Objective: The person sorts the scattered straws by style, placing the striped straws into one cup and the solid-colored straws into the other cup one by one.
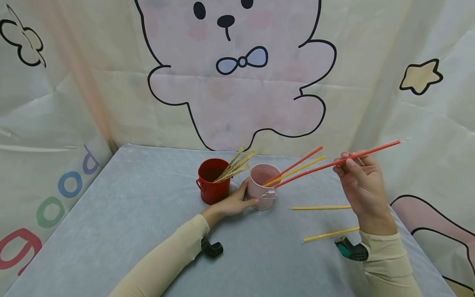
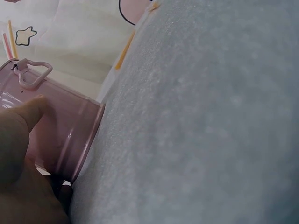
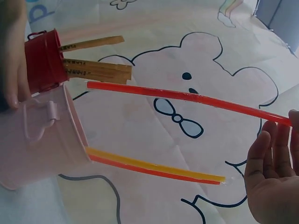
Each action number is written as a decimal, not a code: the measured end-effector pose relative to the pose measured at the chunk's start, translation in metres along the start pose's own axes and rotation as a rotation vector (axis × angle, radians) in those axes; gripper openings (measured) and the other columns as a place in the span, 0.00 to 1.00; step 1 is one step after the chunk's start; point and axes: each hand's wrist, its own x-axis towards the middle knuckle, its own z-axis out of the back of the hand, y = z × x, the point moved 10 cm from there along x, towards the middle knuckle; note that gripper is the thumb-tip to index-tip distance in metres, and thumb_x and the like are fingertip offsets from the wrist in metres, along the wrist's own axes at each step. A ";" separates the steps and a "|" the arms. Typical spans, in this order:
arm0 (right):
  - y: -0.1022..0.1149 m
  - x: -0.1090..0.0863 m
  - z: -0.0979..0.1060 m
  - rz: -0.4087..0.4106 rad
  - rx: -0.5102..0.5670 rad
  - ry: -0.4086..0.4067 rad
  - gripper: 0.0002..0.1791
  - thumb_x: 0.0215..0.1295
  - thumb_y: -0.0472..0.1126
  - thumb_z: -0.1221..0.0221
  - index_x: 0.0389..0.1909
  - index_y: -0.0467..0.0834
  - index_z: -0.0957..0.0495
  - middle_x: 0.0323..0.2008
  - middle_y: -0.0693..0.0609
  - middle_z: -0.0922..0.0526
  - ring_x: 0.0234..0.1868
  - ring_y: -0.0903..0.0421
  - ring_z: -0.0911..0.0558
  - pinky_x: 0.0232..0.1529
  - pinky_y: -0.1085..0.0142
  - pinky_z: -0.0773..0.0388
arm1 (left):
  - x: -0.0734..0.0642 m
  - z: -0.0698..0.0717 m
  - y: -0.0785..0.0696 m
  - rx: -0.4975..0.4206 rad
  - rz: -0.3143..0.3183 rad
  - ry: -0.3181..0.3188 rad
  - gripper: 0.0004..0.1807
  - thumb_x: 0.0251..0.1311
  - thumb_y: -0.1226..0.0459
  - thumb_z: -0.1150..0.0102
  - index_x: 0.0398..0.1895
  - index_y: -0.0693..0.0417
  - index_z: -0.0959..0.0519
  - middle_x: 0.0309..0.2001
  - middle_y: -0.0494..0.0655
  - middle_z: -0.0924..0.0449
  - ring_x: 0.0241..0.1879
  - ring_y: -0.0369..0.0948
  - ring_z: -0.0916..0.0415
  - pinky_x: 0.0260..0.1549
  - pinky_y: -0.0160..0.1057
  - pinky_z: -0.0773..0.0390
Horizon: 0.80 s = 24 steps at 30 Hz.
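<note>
My left hand [image 1: 233, 202] holds the small pink metal bucket [image 1: 261, 202] low on its side, thumb across the front and fingers behind, partly hidden. The bucket stands upright on the table, its little handle [image 2: 35, 74] facing the front. A red straw and a yellow straw [image 3: 156, 165] lean out of it to the right. My right hand [image 1: 365, 189] pinches another red straw [image 1: 323, 167] in clear wrapping between thumb and fingers. That straw slants down leftward, its lower end right at the pink bucket's rim.
Left of the pink bucket stands a red bucket [image 1: 213, 192] with several flat tan sticks [image 1: 235, 167] bearing dark print. Two yellow straws [image 1: 320, 208] lie on the grey cloth-covered table [image 1: 148, 198] at the right. A printed curtain [image 1: 111, 74] hangs behind.
</note>
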 end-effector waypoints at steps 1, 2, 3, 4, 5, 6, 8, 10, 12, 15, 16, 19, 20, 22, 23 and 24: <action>-0.002 0.000 0.001 -0.004 0.000 -0.010 0.17 0.73 0.18 0.59 0.48 0.28 0.22 0.44 0.38 0.14 0.47 0.45 0.13 0.49 0.60 0.15 | 0.001 0.000 0.001 -0.001 0.000 -0.001 0.52 0.67 0.44 0.40 0.83 0.40 0.64 0.83 0.46 0.60 0.83 0.46 0.62 0.79 0.58 0.55; -0.003 0.000 0.003 -0.010 -0.002 -0.021 0.17 0.73 0.18 0.59 0.48 0.28 0.22 0.44 0.39 0.14 0.46 0.46 0.13 0.48 0.61 0.15 | 0.001 0.000 0.001 -0.001 -0.001 -0.002 0.52 0.67 0.44 0.41 0.83 0.40 0.64 0.83 0.46 0.61 0.83 0.46 0.62 0.79 0.58 0.55; -0.005 0.000 0.005 -0.012 -0.018 -0.042 0.17 0.73 0.19 0.59 0.48 0.29 0.22 0.44 0.39 0.13 0.46 0.46 0.13 0.48 0.62 0.15 | 0.001 0.000 0.002 -0.002 -0.003 -0.002 0.52 0.67 0.44 0.41 0.83 0.40 0.64 0.83 0.46 0.61 0.83 0.46 0.63 0.79 0.58 0.55; -0.007 0.000 0.008 -0.014 -0.037 -0.068 0.16 0.73 0.19 0.58 0.47 0.29 0.21 0.43 0.40 0.13 0.45 0.47 0.13 0.47 0.62 0.15 | 0.001 0.000 0.002 -0.002 -0.005 -0.002 0.52 0.67 0.44 0.41 0.83 0.40 0.64 0.83 0.46 0.61 0.83 0.46 0.63 0.79 0.58 0.55; -0.008 0.000 0.011 -0.017 -0.053 -0.094 0.16 0.73 0.20 0.57 0.47 0.30 0.21 0.43 0.41 0.13 0.44 0.48 0.13 0.47 0.63 0.15 | 0.001 0.000 0.002 -0.001 -0.006 -0.002 0.52 0.67 0.44 0.41 0.83 0.40 0.64 0.83 0.46 0.61 0.83 0.46 0.63 0.79 0.58 0.56; -0.010 0.000 0.013 -0.023 -0.064 -0.116 0.15 0.73 0.20 0.57 0.47 0.31 0.21 0.43 0.41 0.13 0.43 0.49 0.13 0.46 0.64 0.15 | 0.001 0.000 0.002 -0.001 -0.006 -0.002 0.52 0.68 0.44 0.41 0.83 0.40 0.64 0.83 0.46 0.61 0.83 0.46 0.63 0.79 0.58 0.56; -0.015 -0.001 0.018 -0.037 -0.086 -0.148 0.15 0.73 0.21 0.56 0.46 0.33 0.21 0.42 0.42 0.13 0.42 0.50 0.13 0.45 0.65 0.15 | 0.001 0.000 0.003 0.001 -0.004 0.000 0.52 0.68 0.44 0.41 0.83 0.40 0.64 0.84 0.46 0.62 0.83 0.45 0.63 0.80 0.57 0.56; -0.020 -0.002 0.022 -0.048 -0.108 -0.172 0.14 0.74 0.21 0.55 0.45 0.34 0.21 0.41 0.43 0.13 0.42 0.51 0.13 0.45 0.65 0.15 | 0.002 -0.001 0.003 -0.002 -0.002 0.002 0.52 0.67 0.44 0.41 0.83 0.40 0.64 0.84 0.45 0.62 0.83 0.45 0.64 0.80 0.57 0.56; -0.025 -0.003 0.025 -0.058 -0.128 -0.183 0.14 0.74 0.21 0.55 0.44 0.34 0.21 0.41 0.44 0.13 0.42 0.52 0.13 0.44 0.66 0.15 | 0.002 -0.001 0.003 -0.005 0.000 0.005 0.53 0.67 0.43 0.41 0.83 0.39 0.64 0.84 0.45 0.62 0.83 0.45 0.64 0.79 0.57 0.56; -0.031 -0.005 0.032 -0.078 -0.206 -0.239 0.12 0.73 0.23 0.53 0.44 0.36 0.22 0.40 0.45 0.13 0.41 0.54 0.13 0.43 0.68 0.15 | 0.002 -0.001 0.003 -0.011 0.002 0.006 0.53 0.67 0.43 0.41 0.83 0.39 0.64 0.84 0.44 0.62 0.83 0.45 0.64 0.79 0.58 0.56; -0.034 -0.006 0.035 -0.091 -0.233 -0.258 0.11 0.73 0.23 0.52 0.43 0.37 0.22 0.40 0.46 0.13 0.40 0.54 0.13 0.42 0.69 0.15 | 0.002 -0.002 0.002 -0.014 0.002 0.007 0.53 0.67 0.43 0.41 0.83 0.40 0.64 0.84 0.45 0.62 0.83 0.46 0.63 0.79 0.58 0.56; -0.043 -0.008 0.042 -0.138 -0.319 -0.311 0.09 0.73 0.24 0.49 0.43 0.39 0.23 0.37 0.49 0.14 0.38 0.57 0.13 0.41 0.70 0.15 | 0.000 -0.002 0.001 -0.016 0.002 0.008 0.52 0.67 0.44 0.41 0.83 0.40 0.64 0.84 0.45 0.62 0.83 0.45 0.63 0.80 0.57 0.56; -0.046 -0.008 0.043 -0.154 -0.339 -0.319 0.09 0.73 0.25 0.49 0.43 0.40 0.24 0.37 0.50 0.14 0.37 0.57 0.13 0.41 0.70 0.15 | 0.000 -0.002 0.000 -0.018 0.003 0.008 0.52 0.67 0.44 0.41 0.83 0.40 0.64 0.84 0.45 0.61 0.83 0.45 0.63 0.80 0.57 0.56; -0.051 -0.009 0.046 -0.178 -0.386 -0.327 0.08 0.72 0.25 0.48 0.43 0.40 0.25 0.36 0.51 0.14 0.36 0.58 0.13 0.40 0.70 0.15 | -0.001 -0.001 0.000 -0.020 0.006 0.008 0.52 0.67 0.44 0.41 0.83 0.40 0.64 0.84 0.45 0.62 0.83 0.46 0.63 0.80 0.58 0.57; -0.053 -0.009 0.047 -0.187 -0.411 -0.327 0.08 0.72 0.25 0.47 0.43 0.40 0.25 0.36 0.51 0.14 0.36 0.58 0.13 0.40 0.70 0.15 | -0.001 -0.001 -0.001 -0.020 0.008 0.008 0.52 0.67 0.44 0.41 0.83 0.40 0.64 0.84 0.45 0.62 0.83 0.46 0.63 0.80 0.58 0.57; -0.056 -0.009 0.047 -0.197 -0.440 -0.326 0.08 0.71 0.25 0.46 0.43 0.40 0.25 0.36 0.52 0.14 0.36 0.59 0.13 0.40 0.70 0.15 | -0.001 -0.001 0.000 -0.020 0.012 0.008 0.52 0.67 0.44 0.41 0.83 0.39 0.64 0.84 0.45 0.62 0.83 0.46 0.64 0.80 0.58 0.57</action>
